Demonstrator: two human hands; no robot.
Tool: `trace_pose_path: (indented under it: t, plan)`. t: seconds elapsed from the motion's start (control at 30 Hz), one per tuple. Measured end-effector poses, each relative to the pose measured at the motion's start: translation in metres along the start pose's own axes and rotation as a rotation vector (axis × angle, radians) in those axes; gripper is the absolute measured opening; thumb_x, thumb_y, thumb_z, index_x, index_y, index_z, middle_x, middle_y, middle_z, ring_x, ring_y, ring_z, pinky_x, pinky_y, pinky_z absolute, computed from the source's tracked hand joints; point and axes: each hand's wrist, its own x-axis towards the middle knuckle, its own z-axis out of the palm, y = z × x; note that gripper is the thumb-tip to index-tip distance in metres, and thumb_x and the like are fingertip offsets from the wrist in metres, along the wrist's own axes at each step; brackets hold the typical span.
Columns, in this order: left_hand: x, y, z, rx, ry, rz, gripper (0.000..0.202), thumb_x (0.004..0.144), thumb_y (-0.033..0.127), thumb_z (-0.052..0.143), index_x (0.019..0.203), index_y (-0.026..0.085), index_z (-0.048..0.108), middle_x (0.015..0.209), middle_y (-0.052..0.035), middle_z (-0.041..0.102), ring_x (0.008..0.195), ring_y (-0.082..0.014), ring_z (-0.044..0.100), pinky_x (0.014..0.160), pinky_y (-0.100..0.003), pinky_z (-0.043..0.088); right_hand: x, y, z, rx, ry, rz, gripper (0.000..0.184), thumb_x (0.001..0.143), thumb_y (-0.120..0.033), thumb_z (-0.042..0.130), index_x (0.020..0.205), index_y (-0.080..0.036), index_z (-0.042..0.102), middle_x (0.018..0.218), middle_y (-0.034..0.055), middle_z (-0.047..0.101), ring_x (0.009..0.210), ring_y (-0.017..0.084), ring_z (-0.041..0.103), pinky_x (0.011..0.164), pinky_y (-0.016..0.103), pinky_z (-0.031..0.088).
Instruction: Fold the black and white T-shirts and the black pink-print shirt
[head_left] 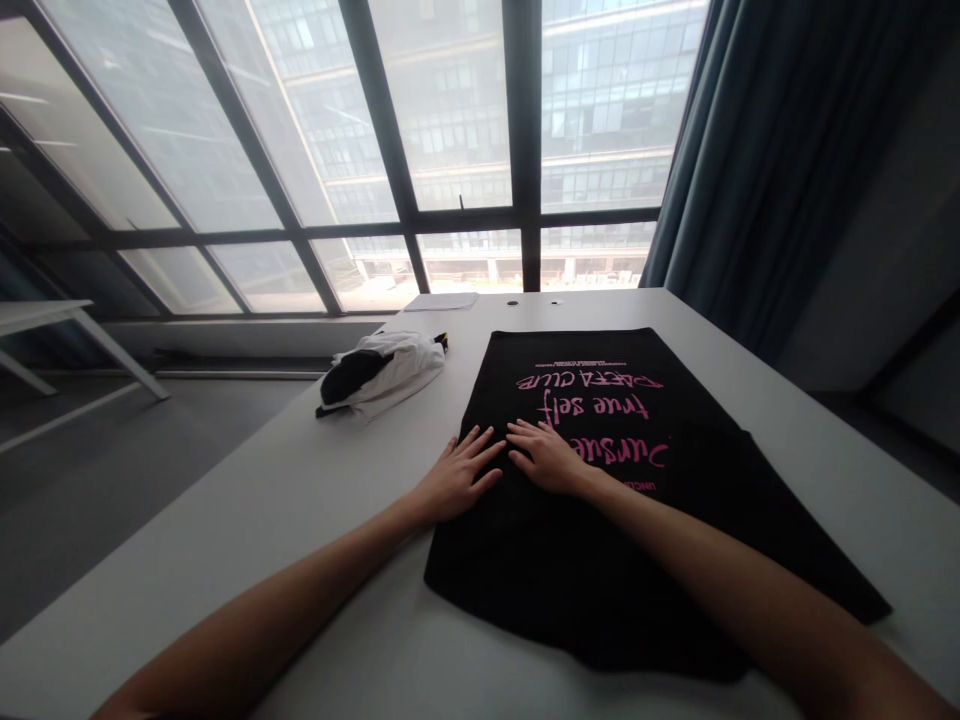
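A black T-shirt (pixel 600 560) with pink lettering lies spread on the white table, its print upside down to me. Its left side looks folded in, while one sleeve juts out toward the lower right. Flat on the shirt's left edge rests my left hand (pixel 461 475), fingers spread. My right hand (pixel 544 455) lies just beside it on the black cloth, fingers stretched out and palm down, covering part of the lettering. Neither hand grasps the fabric.
A crumpled heap of white and black clothing (pixel 394 370) sits on the white table (pixel 360 560), left of the shirt. Papers (pixel 441 301) lie at the far edge. Windows stand behind, a blue curtain (pixel 720 170) hangs at right, and another table (pixel 45 316) is at far left.
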Motion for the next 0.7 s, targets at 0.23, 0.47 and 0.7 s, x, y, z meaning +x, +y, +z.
trace_pose_path:
  t: [0.23,0.47,0.7]
  plan:
    - [-0.0001,0.0008,-0.0002,-0.01,0.007,0.001,0.058,0.102,0.061,0.035,0.155,0.038,0.031,0.165,-0.0013,0.02,0.153,-0.0307,0.015,0.12,-0.06,0.015,-0.0001,0.0003,0.0003,0.006,0.004,0.0,0.044,0.099,-0.035,0.047,0.139,-0.019,0.058,0.152,0.0105,0.048,0.146,0.025,0.034,0.12,0.053,0.022]
    - [-0.0003,0.0031,-0.0035,0.02,-0.005,0.013,0.059,0.102,0.058,0.037,0.156,0.035,0.031,0.165,-0.0035,0.019,0.153,-0.0315,0.014,0.12,-0.061,0.015,-0.0003,-0.0003,-0.0004,0.018,0.0,0.001,0.044,0.099,-0.035,0.048,0.139,-0.021,0.058,0.152,0.0104,0.048,0.146,0.026,0.034,0.12,0.053,0.021]
    - [-0.0065,0.0092,-0.0067,0.053,0.009,0.161,0.065,0.102,0.054,0.042,0.157,0.021,0.032,0.163,-0.0138,0.02,0.152,-0.0301,0.016,0.122,-0.056,0.016,0.0001,-0.0004,-0.0001,0.009,0.002,0.003,0.043,0.099,-0.033,0.047,0.138,-0.019,0.059,0.151,0.0112,0.049,0.146,0.026,0.035,0.12,0.052,0.022]
